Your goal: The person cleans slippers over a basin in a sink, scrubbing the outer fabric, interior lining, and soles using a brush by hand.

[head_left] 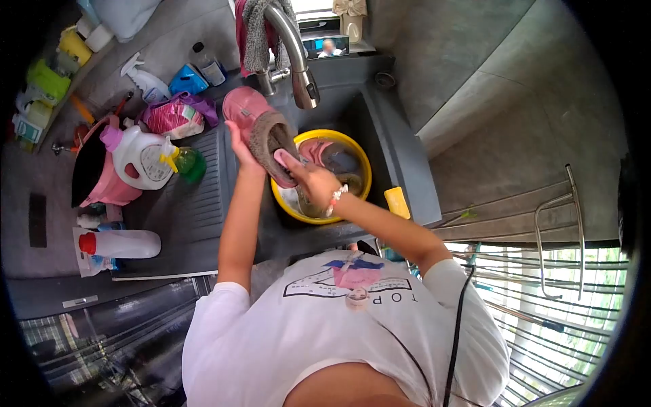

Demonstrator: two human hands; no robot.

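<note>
A pink clog slipper (pixel 245 105) with brown fleecy lining is tilted over the sink, its opening facing up. My left hand (pixel 243 148) supports it from the left side, fingers partly hidden under it. At the slipper's heel opening, my right hand (pixel 315 183) is closed, with something small and pink at its fingertips that I cannot make out. Below is a yellow-rimmed basin (pixel 369 178) of cloudy water. A second pink slipper (pixel 319 150) lies partly in that water, half hidden by my right hand.
A metal faucet (pixel 304 74) arches over the sink (pixel 400 152). On the left stand a white jug (pixel 139 163), a green pump bottle (pixel 191 165), a pink tub (pixel 112 193) and a red-capped bottle (pixel 129 244). A yellow sponge (pixel 397 202) rests at the sink's right edge.
</note>
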